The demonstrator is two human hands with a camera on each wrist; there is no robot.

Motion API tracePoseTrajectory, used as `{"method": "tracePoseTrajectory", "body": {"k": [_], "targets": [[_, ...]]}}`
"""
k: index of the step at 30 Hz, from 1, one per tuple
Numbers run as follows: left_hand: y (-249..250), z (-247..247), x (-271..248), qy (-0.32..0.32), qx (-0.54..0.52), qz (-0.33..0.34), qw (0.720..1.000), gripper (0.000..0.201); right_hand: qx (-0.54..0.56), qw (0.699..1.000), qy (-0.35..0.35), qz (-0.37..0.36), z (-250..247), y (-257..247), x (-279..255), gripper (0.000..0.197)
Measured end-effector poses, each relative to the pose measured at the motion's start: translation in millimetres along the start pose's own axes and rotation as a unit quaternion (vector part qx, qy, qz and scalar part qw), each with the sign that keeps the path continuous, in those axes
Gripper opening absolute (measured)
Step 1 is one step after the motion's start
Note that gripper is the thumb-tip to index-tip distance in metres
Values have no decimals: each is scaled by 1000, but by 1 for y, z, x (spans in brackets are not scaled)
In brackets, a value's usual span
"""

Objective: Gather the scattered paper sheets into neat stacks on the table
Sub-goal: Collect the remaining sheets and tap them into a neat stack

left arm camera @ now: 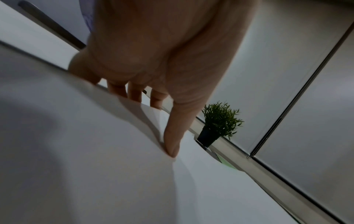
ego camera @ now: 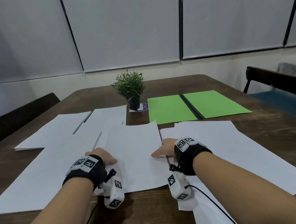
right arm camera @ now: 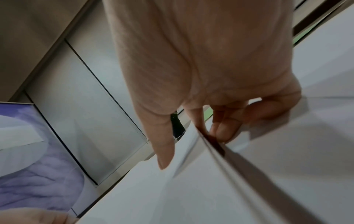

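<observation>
The left hand (ego camera: pixel 103 156) and the right hand (ego camera: pixel 166 150) both hold the same white sheet (ego camera: pixel 135 156), which lies between them on the dark wooden worktop (ego camera: pixel 263 118). The left wrist view shows the left thumb (left arm camera: pixel 173 136) pressing down on top of the sheet while the fingers (left arm camera: pixel 117 89) tuck under its left edge, so the hand pinches that edge and the paper bows up slightly. The right wrist view shows the right thumb (right arm camera: pixel 164 151) lying on the sheet's top and the fingers (right arm camera: pixel 226 128) curled under its right edge, which they lift off the paper beneath. More white sheets lie scattered around the hands: a large sheet (ego camera: pixel 32 179) just left of the left hand, partly under the held one, overlapping sheets (ego camera: pixel 60 127) farther out beyond the left hand, and a loose overlapping pile (ego camera: pixel 237 150) under and right of the right hand. Beyond the right hand an open green folder (ego camera: pixel 195 105) with a black spine lies flat. Ahead, between the two hands, a small potted plant (ego camera: pixel 130 88) stands upright on a round coaster (ego camera: pixel 143 107).
</observation>
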State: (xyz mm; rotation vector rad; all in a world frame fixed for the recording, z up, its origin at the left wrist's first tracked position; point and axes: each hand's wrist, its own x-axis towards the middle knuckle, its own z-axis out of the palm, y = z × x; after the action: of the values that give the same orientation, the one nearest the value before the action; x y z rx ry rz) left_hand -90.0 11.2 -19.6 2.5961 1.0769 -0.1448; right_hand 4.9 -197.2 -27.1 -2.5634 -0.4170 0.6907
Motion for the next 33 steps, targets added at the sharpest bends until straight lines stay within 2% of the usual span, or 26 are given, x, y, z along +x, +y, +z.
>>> {"method": "tracePoseTrajectory", "body": {"k": [5,7,9,11,14,18,20,22,25,28,31,33], "targets": [[2,-3,7,-64,8,24,998,53,33,999,15,20,-1,2,4,58],[2,-5,7,-80,-4,26,996,55,57,998,15,28,-5,4,2,44],[3,-5,5,-83,14,27,996,58,97,995,11,35,-7,6,4,30],[3,-3,3,-83,25,34,996,59,124,991,8,40,-7,6,3,30],[6,-5,-3,-102,52,41,993,59,143,989,12,35,-7,8,3,46],[5,-7,-1,-106,46,43,992,63,171,984,11,47,-9,15,3,24],[2,-5,0,-88,38,44,994,63,166,985,16,42,-7,14,4,30],[-2,-3,0,-78,21,39,996,62,161,986,22,35,-4,14,9,33],[-10,0,3,-55,-9,32,998,56,163,985,24,43,-1,13,11,24],[-14,5,7,-33,-84,28,995,49,134,990,29,38,1,12,11,43],[-18,10,6,-25,-196,29,980,53,161,985,31,46,1,15,12,49],[-22,15,5,-15,-232,39,972,31,174,983,32,48,1,14,9,51]]}}
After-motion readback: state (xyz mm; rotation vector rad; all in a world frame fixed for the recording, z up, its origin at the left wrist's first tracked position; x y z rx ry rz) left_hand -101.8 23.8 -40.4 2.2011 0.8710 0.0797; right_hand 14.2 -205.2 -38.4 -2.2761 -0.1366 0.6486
